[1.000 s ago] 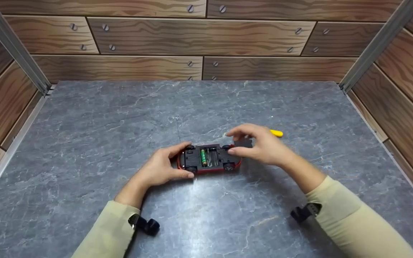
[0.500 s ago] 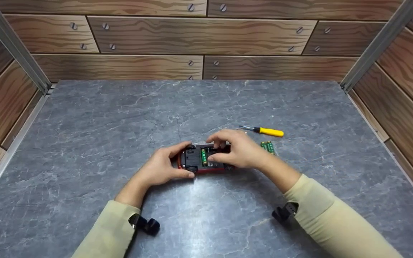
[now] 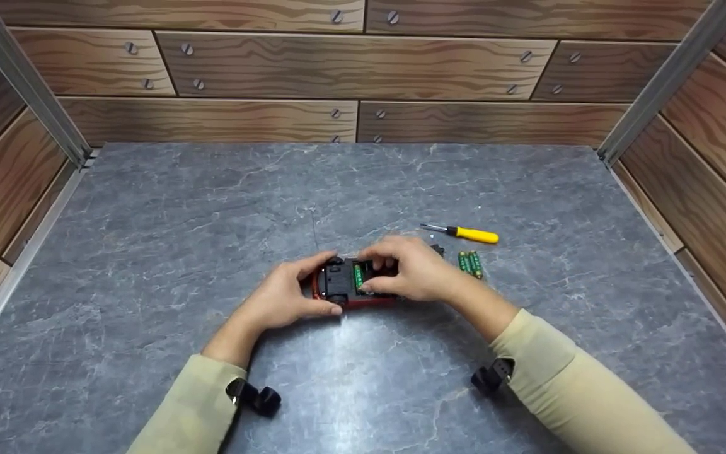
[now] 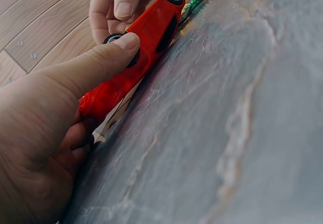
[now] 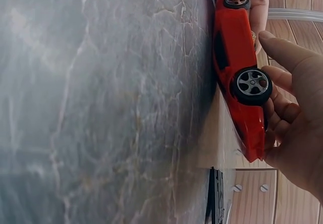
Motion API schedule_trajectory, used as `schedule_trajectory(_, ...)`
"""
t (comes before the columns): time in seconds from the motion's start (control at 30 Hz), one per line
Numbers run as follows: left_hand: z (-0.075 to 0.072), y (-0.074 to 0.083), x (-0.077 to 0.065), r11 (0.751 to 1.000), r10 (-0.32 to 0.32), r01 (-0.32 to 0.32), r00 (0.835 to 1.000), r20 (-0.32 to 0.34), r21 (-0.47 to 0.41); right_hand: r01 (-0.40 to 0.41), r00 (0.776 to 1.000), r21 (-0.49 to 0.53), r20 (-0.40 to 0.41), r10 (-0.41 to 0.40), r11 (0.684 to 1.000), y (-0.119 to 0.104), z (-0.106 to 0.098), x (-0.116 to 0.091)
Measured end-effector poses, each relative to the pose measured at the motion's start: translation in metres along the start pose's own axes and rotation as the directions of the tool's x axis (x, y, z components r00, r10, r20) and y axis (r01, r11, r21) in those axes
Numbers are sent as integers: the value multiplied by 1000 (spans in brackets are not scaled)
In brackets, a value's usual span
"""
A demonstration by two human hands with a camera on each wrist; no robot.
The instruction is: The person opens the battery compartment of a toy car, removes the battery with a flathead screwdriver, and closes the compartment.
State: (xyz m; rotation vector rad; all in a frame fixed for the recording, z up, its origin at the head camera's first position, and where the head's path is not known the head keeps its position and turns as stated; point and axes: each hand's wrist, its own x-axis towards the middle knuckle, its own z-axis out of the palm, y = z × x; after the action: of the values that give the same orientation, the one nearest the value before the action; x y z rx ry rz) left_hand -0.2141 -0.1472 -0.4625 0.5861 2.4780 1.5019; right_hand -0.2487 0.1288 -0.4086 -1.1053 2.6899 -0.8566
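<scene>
A red toy car [image 3: 372, 301] lies upside down on the grey table, black underside up and battery bay uncovered. My left hand [image 3: 278, 293] grips its left end, thumb on the near side and fingers on the far side. A green battery [image 3: 358, 275] sits in the bay. Over the bay, my right hand [image 3: 410, 268] pinches at this battery, thumb at the near end and fingers at the far end. Its fingertips partly hide the bay. The right wrist view shows the car's red side [image 5: 234, 42] beside the right thumb.
A yellow-handled screwdriver [image 3: 473, 234] lies behind the right hand. Several loose green batteries [image 3: 470, 265] lie to its right. The black battery cover [image 5: 217, 196] rests near the car. A thin antenna wire [image 3: 314, 227] reaches back from the car. Wood-patterned walls [image 3: 363, 66] enclose the table.
My right hand has moved left from the car's right end to the battery in the bay, uncovering the screwdriver and loose batteries. My left hand and the car have stayed in place.
</scene>
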Motion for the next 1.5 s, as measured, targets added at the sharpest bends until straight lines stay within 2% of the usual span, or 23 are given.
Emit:
schedule_trajectory(0.3,0,-1,0,1000,26,-26,1000,-3,2,-14,999,-24,36,14,1000,-1,2,0)
schedule_trajectory(0.57,0,0,0,1000,9,-9,1000,-2,2,18,1000,-43,23,-17,999,1,4,1)
schedule_trajectory(0.9,-1,1,0,1000,-1,1,1000,-1,-13,-5,999,-38,40,7,999,1,3,2)
schedule_trajectory(1.3,-2,0,1,1000,26,-26,1000,-5,0,-20,999,-37,41,21,999,1,4,3)
schedule_trajectory(1.5,-1,0,0,998,51,-51,999,-8,-27,10,999,-32,31,-9,999,2,5,2)
